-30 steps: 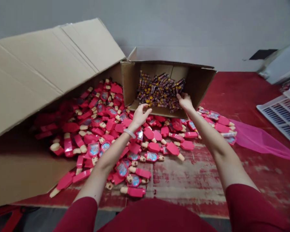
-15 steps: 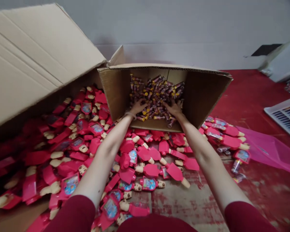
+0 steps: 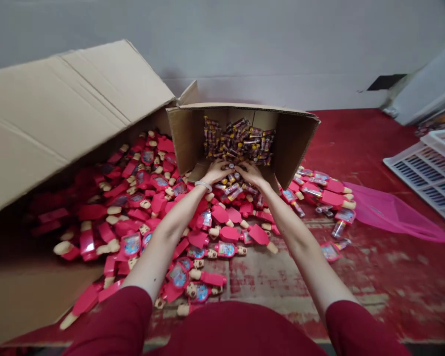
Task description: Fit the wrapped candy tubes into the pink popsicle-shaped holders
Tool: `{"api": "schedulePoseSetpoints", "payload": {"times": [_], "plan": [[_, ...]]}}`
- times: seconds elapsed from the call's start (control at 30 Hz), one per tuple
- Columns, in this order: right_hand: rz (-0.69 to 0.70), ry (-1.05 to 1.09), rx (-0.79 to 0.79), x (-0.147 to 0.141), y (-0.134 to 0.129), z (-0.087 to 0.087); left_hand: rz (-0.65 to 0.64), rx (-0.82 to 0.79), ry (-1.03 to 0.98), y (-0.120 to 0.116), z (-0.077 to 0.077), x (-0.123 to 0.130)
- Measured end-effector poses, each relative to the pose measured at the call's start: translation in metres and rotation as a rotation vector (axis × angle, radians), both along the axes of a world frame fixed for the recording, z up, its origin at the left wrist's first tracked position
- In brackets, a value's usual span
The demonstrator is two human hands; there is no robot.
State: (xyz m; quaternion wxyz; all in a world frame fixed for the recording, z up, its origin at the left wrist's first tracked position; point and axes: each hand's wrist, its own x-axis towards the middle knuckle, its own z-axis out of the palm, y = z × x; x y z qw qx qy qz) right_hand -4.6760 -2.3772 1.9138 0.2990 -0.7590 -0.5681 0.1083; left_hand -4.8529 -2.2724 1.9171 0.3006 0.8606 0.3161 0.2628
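A cardboard box (image 3: 294,148) lies on its side with its opening toward me, holding a heap of small clear tubes (image 3: 250,141) with yellow caps and dark contents. At its lower lip, my left hand (image 3: 217,171) and my right hand (image 3: 250,173) face each other, fingers curled around a cluster of these tubes. Some fingertips are hidden among them. Several tubes spill below the hands onto pink paddle-shaped plastic cases (image 3: 220,213) with beige ends and blue picture labels. A pale band circles my left wrist.
A larger open carton (image 3: 77,99) at the left spills pink cases across the worn red table (image 3: 282,277). To the right lie more cases with tubes, a pink mesh bag (image 3: 393,212) and a white slatted basket (image 3: 426,168). A grey wall (image 3: 263,49) stands behind.
Both hands have drawn back from inside the box to its lip and come closer together, bringing tubes out over the edge. The camera view has shifted too.
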Motion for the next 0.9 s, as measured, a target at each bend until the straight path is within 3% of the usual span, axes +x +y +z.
{"api": "schedulePoseSetpoints", "payload": {"times": [0.1,0.23,0.33,0.43,0.6,0.7,0.9], "plan": [[-0.016,-0.003,0.041,-0.025,-0.029,0.003,-0.013,0.066,-0.034,-0.032,-0.003,-0.022],[-0.088,-0.051,0.126,-0.06,-0.064,-0.003,0.082,0.199,-0.079,-0.073,-0.016,-0.047],[-0.084,-0.09,0.21,-0.081,-0.085,-0.024,0.138,0.261,-0.083,-0.099,-0.03,-0.063],[-0.049,-0.126,0.263,-0.096,-0.104,-0.05,0.107,0.274,-0.016,-0.12,-0.042,-0.077],[0.132,-0.115,0.296,-0.106,-0.131,-0.076,-0.009,0.295,0.164,-0.144,-0.054,-0.089],[0.218,-0.096,0.289,-0.105,-0.148,-0.083,-0.069,0.304,0.138,-0.152,-0.057,-0.094],[0.158,0.039,0.234,-0.107,-0.172,-0.097,-0.084,0.213,0.008,-0.169,-0.056,-0.11]]}}
